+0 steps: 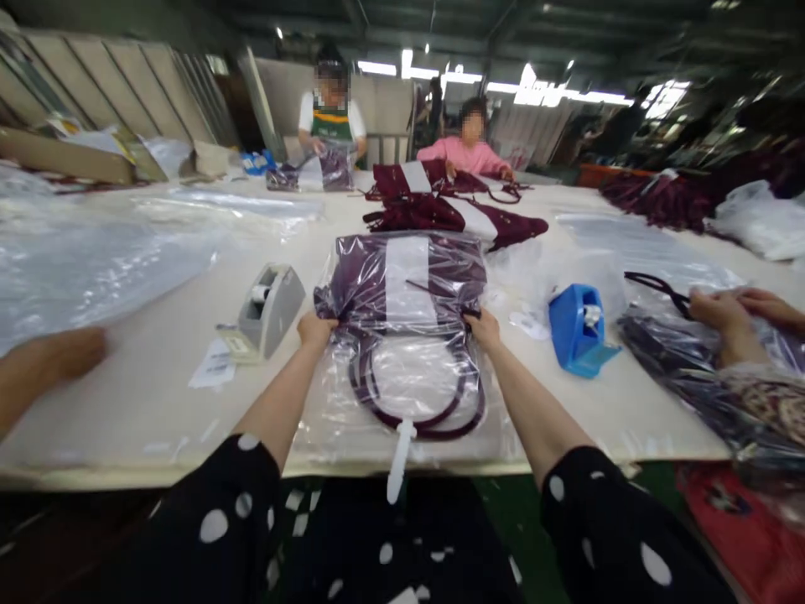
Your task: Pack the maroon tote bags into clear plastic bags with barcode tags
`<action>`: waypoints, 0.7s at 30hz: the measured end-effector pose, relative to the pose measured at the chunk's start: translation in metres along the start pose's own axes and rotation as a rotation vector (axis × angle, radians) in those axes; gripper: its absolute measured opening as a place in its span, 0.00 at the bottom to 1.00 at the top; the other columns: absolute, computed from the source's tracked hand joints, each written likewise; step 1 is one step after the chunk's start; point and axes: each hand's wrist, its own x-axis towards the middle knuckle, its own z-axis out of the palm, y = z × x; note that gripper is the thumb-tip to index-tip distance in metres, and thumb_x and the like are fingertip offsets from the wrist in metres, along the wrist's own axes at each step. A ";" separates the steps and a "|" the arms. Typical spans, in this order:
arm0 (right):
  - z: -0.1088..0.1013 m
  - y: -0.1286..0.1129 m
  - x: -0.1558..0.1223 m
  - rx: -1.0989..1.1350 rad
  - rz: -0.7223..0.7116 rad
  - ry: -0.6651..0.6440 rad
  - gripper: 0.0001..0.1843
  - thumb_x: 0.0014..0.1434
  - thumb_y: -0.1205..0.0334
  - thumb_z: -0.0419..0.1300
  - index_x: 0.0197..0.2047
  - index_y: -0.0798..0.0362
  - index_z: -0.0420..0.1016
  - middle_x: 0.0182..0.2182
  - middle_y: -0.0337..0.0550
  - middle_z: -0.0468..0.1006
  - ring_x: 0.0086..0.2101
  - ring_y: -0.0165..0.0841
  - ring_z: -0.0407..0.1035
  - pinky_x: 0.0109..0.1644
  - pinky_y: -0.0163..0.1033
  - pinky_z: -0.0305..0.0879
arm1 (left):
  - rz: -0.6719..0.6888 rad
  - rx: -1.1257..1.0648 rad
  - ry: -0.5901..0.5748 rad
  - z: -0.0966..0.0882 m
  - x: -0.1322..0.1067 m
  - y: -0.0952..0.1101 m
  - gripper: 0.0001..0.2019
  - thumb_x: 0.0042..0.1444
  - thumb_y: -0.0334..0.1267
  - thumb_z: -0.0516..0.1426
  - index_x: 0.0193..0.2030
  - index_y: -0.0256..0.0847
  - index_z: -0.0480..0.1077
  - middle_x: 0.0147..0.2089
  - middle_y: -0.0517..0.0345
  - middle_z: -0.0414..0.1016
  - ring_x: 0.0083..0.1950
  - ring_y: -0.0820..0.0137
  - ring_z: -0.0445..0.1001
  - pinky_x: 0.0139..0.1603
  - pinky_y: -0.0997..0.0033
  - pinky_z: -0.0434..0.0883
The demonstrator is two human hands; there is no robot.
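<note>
In front of me on the table lies a dark maroon handbag (358,277) inside a clear plastic bag (408,377). A white paper band (407,281) wraps its middle, and its two looped handles (440,432) point toward me. My left hand (316,333) grips the handbag's left corner through the plastic, fingers closed. On the right corner my right hand (483,329) is closed in the same way. A white tag (401,461) hangs from the handles over the table edge.
A grey tape dispenser (270,310) stands left, a blue tape dispenser (579,327) right. Clear plastic bags (106,260) spread at left. More maroon handbags (415,214) lie ahead. Co-workers' hands appear at the left edge (56,361) and right (729,319); two people work across the table.
</note>
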 end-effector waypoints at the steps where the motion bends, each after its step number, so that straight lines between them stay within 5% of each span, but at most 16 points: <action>1: -0.002 0.003 -0.001 -0.015 0.010 -0.009 0.22 0.54 0.54 0.55 0.49 0.57 0.70 0.46 0.52 0.75 0.46 0.41 0.68 0.48 0.41 0.61 | -0.003 0.017 -0.044 -0.003 -0.002 -0.003 0.15 0.51 0.41 0.61 0.39 0.30 0.69 0.39 0.49 0.75 0.40 0.65 0.73 0.43 0.61 0.69; 4: -0.013 0.012 -0.012 -0.040 0.036 -0.054 0.26 0.53 0.48 0.56 0.49 0.57 0.70 0.44 0.52 0.75 0.44 0.42 0.69 0.47 0.42 0.62 | 0.015 0.054 -0.109 -0.020 -0.018 -0.013 0.25 0.55 0.49 0.57 0.48 0.26 0.66 0.44 0.44 0.74 0.42 0.63 0.73 0.44 0.59 0.68; 7: -0.030 0.017 -0.045 -0.117 -0.019 0.037 0.33 0.53 0.45 0.57 0.54 0.61 0.66 0.46 0.59 0.73 0.47 0.46 0.67 0.48 0.47 0.62 | 0.129 0.112 -0.026 -0.038 -0.053 -0.020 0.40 0.54 0.53 0.57 0.61 0.18 0.51 0.59 0.26 0.60 0.60 0.48 0.60 0.56 0.51 0.59; 10: -0.037 0.019 -0.094 -0.258 -0.377 0.154 0.34 0.58 0.47 0.52 0.61 0.61 0.58 0.55 0.60 0.65 0.55 0.46 0.59 0.56 0.49 0.57 | 0.555 0.267 0.032 -0.040 -0.096 -0.029 0.38 0.57 0.52 0.53 0.67 0.32 0.44 0.69 0.37 0.43 0.69 0.50 0.40 0.65 0.49 0.44; 12: -0.037 0.024 -0.124 -0.358 -0.660 0.041 0.29 0.62 0.49 0.49 0.62 0.55 0.58 0.59 0.53 0.62 0.59 0.42 0.55 0.60 0.48 0.51 | 0.862 0.378 -0.134 -0.034 -0.121 -0.037 0.34 0.59 0.52 0.50 0.67 0.40 0.46 0.70 0.45 0.42 0.70 0.53 0.37 0.66 0.50 0.42; 15: -0.044 0.033 -0.157 -0.490 -0.841 -0.117 0.24 0.64 0.51 0.47 0.60 0.51 0.61 0.61 0.49 0.61 0.60 0.43 0.53 0.61 0.53 0.49 | 1.021 0.432 -0.435 -0.036 -0.147 -0.053 0.30 0.61 0.51 0.46 0.67 0.41 0.47 0.70 0.45 0.42 0.70 0.54 0.39 0.66 0.49 0.46; 18: -0.066 0.037 -0.188 -0.443 -0.900 0.021 0.25 0.62 0.54 0.51 0.60 0.54 0.61 0.59 0.55 0.62 0.59 0.44 0.56 0.60 0.54 0.50 | 1.025 0.305 -0.330 -0.058 -0.174 -0.072 0.31 0.60 0.48 0.50 0.66 0.36 0.50 0.68 0.40 0.49 0.69 0.53 0.44 0.65 0.49 0.50; 21: -0.081 0.033 -0.229 -0.248 -1.118 0.062 0.24 0.58 0.62 0.58 0.58 0.53 0.63 0.49 0.51 0.73 0.51 0.39 0.65 0.55 0.47 0.59 | 1.033 0.016 -0.294 -0.071 -0.220 -0.091 0.19 0.57 0.38 0.56 0.56 0.40 0.67 0.54 0.46 0.71 0.58 0.60 0.66 0.60 0.59 0.62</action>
